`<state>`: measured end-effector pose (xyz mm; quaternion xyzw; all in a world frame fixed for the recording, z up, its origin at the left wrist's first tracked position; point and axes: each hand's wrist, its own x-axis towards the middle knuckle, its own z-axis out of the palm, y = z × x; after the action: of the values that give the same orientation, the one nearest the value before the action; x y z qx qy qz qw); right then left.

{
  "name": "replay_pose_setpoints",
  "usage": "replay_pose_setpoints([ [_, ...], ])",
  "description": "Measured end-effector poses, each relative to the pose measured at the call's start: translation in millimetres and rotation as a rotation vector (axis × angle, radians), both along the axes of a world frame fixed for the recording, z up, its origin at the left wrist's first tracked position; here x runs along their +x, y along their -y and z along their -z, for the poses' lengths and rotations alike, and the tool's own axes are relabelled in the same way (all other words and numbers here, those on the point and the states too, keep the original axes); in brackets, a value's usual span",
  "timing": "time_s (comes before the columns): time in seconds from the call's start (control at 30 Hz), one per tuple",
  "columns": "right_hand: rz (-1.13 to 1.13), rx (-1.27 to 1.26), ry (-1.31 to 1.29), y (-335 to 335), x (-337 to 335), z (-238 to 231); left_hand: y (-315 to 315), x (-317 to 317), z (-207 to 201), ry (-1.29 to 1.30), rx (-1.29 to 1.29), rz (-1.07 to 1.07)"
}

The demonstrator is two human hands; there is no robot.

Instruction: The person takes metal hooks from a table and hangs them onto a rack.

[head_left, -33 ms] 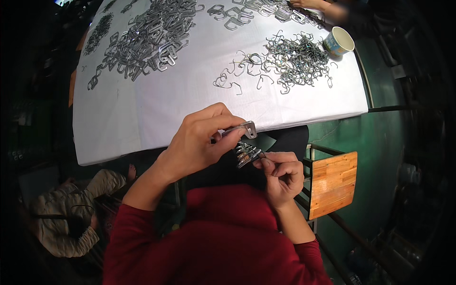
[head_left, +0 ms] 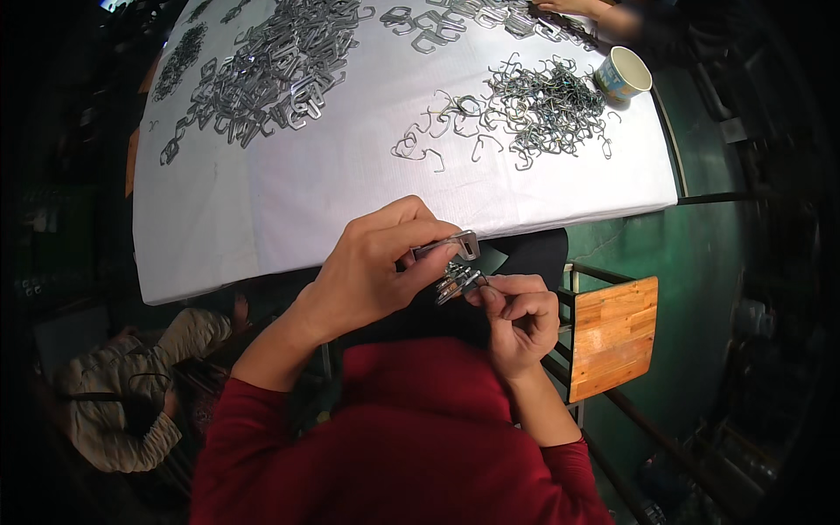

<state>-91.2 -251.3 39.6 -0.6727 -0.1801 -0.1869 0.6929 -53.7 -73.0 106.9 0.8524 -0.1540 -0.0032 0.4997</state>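
Observation:
Just past the table's near edge, my left hand pinches a flat silver metal hook piece with a slot in it, between thumb and forefinger. Right below it is a small bunch of shiny metal pieces, fanned out close together. My right hand grips a thin dark wire at the right end of this bunch, thumb against curled fingers. How the wire joins the bunch is too small to tell. The hook piece is very close to the bunch; whether they touch I cannot tell.
On the white-covered table lie a big heap of flat metal hooks and a pile of bent wire hooks. A paper cup stands by the wire pile. Another person's hand is at the far right. A wooden stool stands at my right.
My left hand and its hook piece have moved slightly down and to the right, closer to the bunch. My right hand is nearly still.

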Motion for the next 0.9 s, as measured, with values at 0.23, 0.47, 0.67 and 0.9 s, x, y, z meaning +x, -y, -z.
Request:
replay_pose_setpoints([
  [0.23, 0.018, -0.016, -0.005, 1, 5, 2, 15, -11, -7, 0.059, -0.034, 0.001],
  [0.47, 0.02, -0.251, 0.059, 3, 6, 2, 16, -18, 3, 0.206, 0.016, 0.019],
  [0.67, 0.027, -0.19, -0.282, 19, 47, 7, 14, -27, 15, 0.174, -0.046, 0.009],
  [0.9, -0.24, -0.982, 0.069, -37, 186, 20, 13, -32, 25, 0.183, -0.066, -0.003],
])
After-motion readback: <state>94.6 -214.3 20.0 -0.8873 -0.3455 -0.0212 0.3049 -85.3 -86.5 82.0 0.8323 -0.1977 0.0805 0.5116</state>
